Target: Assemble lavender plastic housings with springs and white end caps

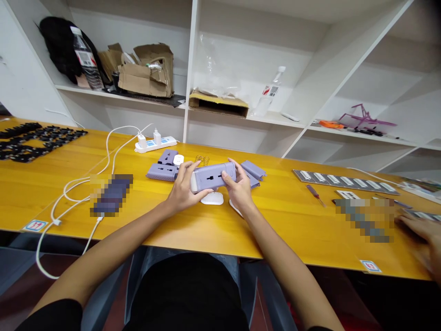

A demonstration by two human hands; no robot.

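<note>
Above the table I hold a purple plastic casing (204,179) with dark slots, tilted slightly up to the right. My left hand (182,189) grips its left end, where a whitish end piece (194,181) shows. My right hand (241,187) is closed around the right end, thumb on the face. Below lies a white perforated piece (212,198); another white piece (235,208) is partly hidden by my right hand. More purple casings (161,172) and a round white part (178,160) lie to the left, coil springs (206,160) behind, and purple shells (254,169) to the right.
A white power strip (156,145) with cables stands back left, near a pixelated device (112,195). Black parts (44,142) cover the far left. To the right are a screwdriver (315,194), a metal strip (346,180) and another person's hand (420,230). Shelves (223,122) rise behind.
</note>
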